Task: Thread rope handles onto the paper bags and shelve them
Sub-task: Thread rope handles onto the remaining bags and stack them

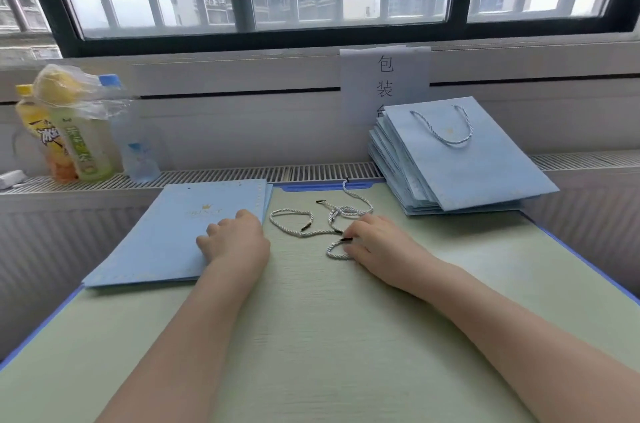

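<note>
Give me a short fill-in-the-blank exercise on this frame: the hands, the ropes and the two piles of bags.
1. The left hand rests on the flat pile of blue bags that have no ____ yet.
2. The right hand touches a loose rope with a ____ tip.
3. The finished bags are stacked on the ____ side of the desk.
4. Drink bottles stand below the ____.

Missing words: handles; black; right; window

Left hand [233,239] flat, fingers relaxed; right hand [377,242] fingertips pinching; both forearms extended.
</note>
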Motion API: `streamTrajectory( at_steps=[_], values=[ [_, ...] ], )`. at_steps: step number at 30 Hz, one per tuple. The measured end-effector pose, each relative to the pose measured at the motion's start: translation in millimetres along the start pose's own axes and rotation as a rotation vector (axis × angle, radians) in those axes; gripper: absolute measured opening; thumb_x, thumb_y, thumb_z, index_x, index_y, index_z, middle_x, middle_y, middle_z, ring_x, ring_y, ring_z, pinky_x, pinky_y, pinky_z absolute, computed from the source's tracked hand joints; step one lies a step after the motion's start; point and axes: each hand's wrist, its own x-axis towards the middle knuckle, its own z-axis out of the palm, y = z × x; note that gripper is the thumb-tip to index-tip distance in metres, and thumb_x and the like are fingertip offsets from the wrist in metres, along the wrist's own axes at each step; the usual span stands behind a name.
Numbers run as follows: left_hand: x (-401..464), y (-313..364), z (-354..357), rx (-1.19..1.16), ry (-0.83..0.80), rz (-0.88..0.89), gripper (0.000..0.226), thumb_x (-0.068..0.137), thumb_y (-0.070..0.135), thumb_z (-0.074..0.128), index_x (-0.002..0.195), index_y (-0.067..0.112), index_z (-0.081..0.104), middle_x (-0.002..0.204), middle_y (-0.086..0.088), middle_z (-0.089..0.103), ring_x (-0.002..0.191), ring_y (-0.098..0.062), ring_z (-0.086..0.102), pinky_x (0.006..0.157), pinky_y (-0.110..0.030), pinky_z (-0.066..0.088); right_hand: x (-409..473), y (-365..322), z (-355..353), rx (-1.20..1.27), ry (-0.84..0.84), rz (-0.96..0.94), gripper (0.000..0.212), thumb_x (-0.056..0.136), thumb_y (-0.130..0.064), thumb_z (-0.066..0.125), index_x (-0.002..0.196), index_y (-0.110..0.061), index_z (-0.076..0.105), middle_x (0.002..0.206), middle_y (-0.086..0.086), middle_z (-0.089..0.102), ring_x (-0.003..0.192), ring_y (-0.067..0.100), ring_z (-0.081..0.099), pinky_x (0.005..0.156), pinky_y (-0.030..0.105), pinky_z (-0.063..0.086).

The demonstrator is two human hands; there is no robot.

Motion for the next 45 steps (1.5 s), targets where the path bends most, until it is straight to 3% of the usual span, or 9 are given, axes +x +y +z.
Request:
streamTrajectory(
  at_steps=[4, 15, 21, 28, 31, 35, 40, 43, 45],
  values=[
    [-6.7, -1.2, -9.4, 0.001, 0.045, 0.048, 0.002, 0.093, 0.019, 0.047, 0.093, 0.018, 0.047, 0.103, -0.005, 0.057, 0.093, -0.025, 0.049, 0.075, -0.029, 0.033, -3.0, 0.3, -6.5, 0.084, -0.016, -0.067, 0.039, 0.087, -0.045, 0.061, 0.118, -0.02, 0.058, 0.123, -0.002, 0.05, 0.118, 0.015, 0.04, 0.095, 0.025, 0.033],
    [-18.7, 5.1, -25.8, -0.021, 0.255, 0.104, 0.017, 0.092, 0.016, 0.049, 0.076, 0.013, 0.043, 0.069, -0.002, 0.039, 0.075, -0.024, 0.043, 0.065, -0.029, 0.032, -5.4, -1.4, -8.6, -0.019, 0.105, -0.176, 0.014, 0.095, -0.027, 0.053, 0.098, -0.014, 0.057, 0.104, 0.002, 0.058, 0.102, 0.02, 0.049, 0.088, 0.033, 0.039],
    [-46.2, 32.2, -32.7, -0.179, 0.461, 0.282, 0.016, 0.093, 0.025, 0.047, 0.081, 0.015, 0.051, 0.076, -0.004, 0.047, 0.071, -0.026, 0.042, 0.061, -0.029, 0.03, -5.1, -7.5, -29.5, 0.891, 0.385, 0.042, 0.018, 0.099, -0.004, 0.039, 0.089, -0.016, 0.048, 0.066, 0.004, 0.05, 0.054, 0.014, 0.047, 0.053, 0.03, 0.041],
    [-70.2, 57.7, -12.9, -0.371, 0.628, 0.672, 0.011, 0.085, 0.018, 0.053, 0.074, 0.016, 0.052, 0.074, -0.001, 0.054, 0.068, -0.02, 0.045, 0.056, -0.029, 0.029, -4.6, -8.4, -30.4, 1.436, 0.02, 0.27, 0.036, 0.1, -0.033, 0.042, 0.09, -0.006, 0.063, 0.068, 0.001, 0.06, 0.062, 0.012, 0.06, 0.067, 0.029, 0.052],
    [-64.7, 59.5, -0.8, -0.382, 0.495, 0.781, 0.022, 0.093, 0.028, 0.043, 0.092, 0.016, 0.061, 0.089, 0.002, 0.059, 0.084, -0.018, 0.051, 0.063, -0.03, 0.033, -8.3, -8.4, -29.7, 1.316, 0.029, 0.162, 0.021, 0.099, -0.011, 0.047, 0.089, 0.0, 0.061, 0.073, 0.006, 0.062, 0.065, 0.012, 0.063, 0.061, 0.024, 0.053],
    [-43.4, 46.3, -2.7, -0.51, 0.565, 0.537, 0.058, 0.086, 0.048, 0.022, 0.114, 0.016, 0.063, 0.112, -0.005, 0.064, 0.106, -0.028, 0.053, 0.083, -0.039, 0.041, -4.6, -3.1, -38.0, 1.256, 0.232, 0.287, 0.019, 0.088, -0.002, 0.043, 0.074, -0.004, 0.056, 0.065, 0.003, 0.06, 0.06, 0.019, 0.055, 0.057, 0.029, 0.047],
    [-4.0, 11.2, -12.6, -0.933, 0.338, 0.025, 0.059, 0.096, 0.039, 0.048, 0.142, 0.008, 0.03, 0.14, -0.015, 0.041, 0.126, -0.034, 0.04, 0.097, -0.043, 0.035, -8.0, 9.7, -53.0, 1.181, 0.387, 0.196, 0.027, 0.086, -0.015, 0.05, 0.061, -0.008, 0.041, 0.056, 0.003, 0.039, 0.048, 0.017, 0.037, 0.051, 0.026, 0.03],
    [7.6, -2.1, -13.2, -1.429, 0.08, -0.065, 0.047, 0.095, 0.042, 0.052, 0.121, 0.003, 0.054, 0.116, -0.009, 0.064, 0.099, -0.023, 0.064, 0.078, -0.031, 0.053, -6.0, 10.4, -48.4, 0.885, 0.416, 0.081, 0.041, 0.095, -0.026, 0.05, 0.076, 0.01, 0.05, 0.063, 0.007, 0.044, 0.056, 0.016, 0.04, 0.057, 0.028, 0.032],
    [5.5, -5.3, -15.2, -1.634, -0.066, -0.088, 0.034, 0.094, 0.038, 0.056, 0.092, 0.005, 0.064, 0.079, -0.004, 0.072, 0.064, -0.015, 0.069, 0.051, -0.025, 0.055, -4.4, 14.4, -44.1, 0.557, 0.562, 0.061, 0.023, 0.098, -0.022, 0.048, 0.088, -0.004, 0.059, 0.067, -0.005, 0.052, 0.061, 0.01, 0.046, 0.06, 0.027, 0.036]
  ],
)
